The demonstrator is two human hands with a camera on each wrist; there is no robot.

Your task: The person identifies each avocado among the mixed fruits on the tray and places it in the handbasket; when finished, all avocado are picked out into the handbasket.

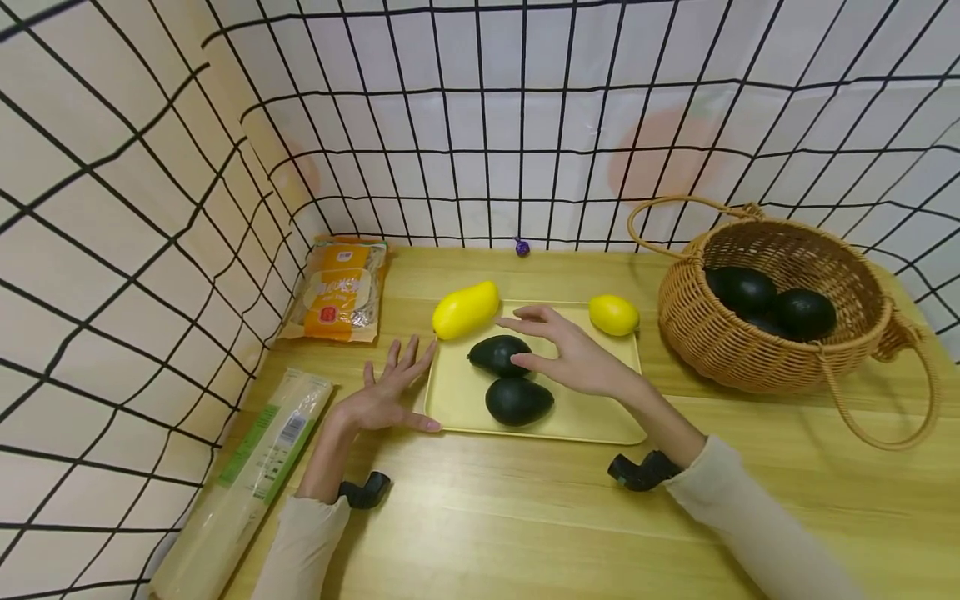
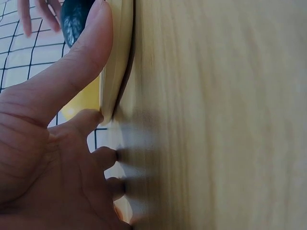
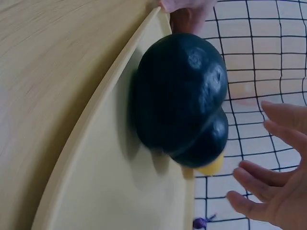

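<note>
My left hand (image 1: 386, 396) is spread at the left side of a yellow tray (image 1: 592, 408), its thumb at the near left corner. In the left wrist view, the thumb (image 2: 79, 67) overlaps the tray rim. My right hand (image 1: 573, 354) hovers over the tray with fingers apart and holds nothing. Below it, two dark green avocados lie side by side: the farther avocado (image 1: 495, 355), partly covered by the hand, and the nearer avocado (image 1: 519, 402). A yellow mango (image 1: 467, 310) lies at the tray's far left corner, and a lemon (image 1: 613, 315) at its far right.
A wicker basket (image 1: 738, 362) with several avocados (image 1: 805, 314) stands at the right, handles folded outward. An orange food packet (image 1: 341, 292) and a long clear-and-green package (image 1: 258, 467) lie at the left. Black wire grid (image 1: 483, 150) borders the back and left; a small purple item (image 1: 522, 247) lies beside it.
</note>
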